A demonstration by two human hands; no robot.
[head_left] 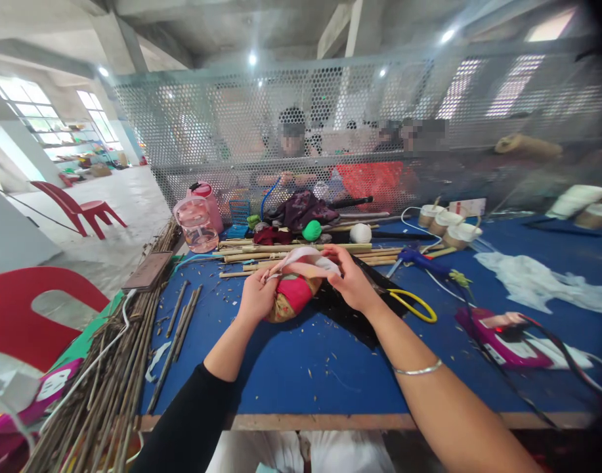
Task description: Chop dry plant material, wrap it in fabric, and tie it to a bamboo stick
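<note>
There are two hands at work on one round fabric bundle (293, 297), which is pink with patterned tan cloth, in front of the person at the middle of the blue table (281, 387). The left hand (258, 297) pinches one pale pink cloth strip (308, 261) and touches the bundle's side; the right hand (354, 279) grasps the strip's other end between thumb and fingers. Whether the bundle rests on the table, I cannot tell. Behind it are two balls, one green (311, 230) and one white (360, 233). To the right are one yellow loop handle (423, 307) and three cups (461, 236).
</note>
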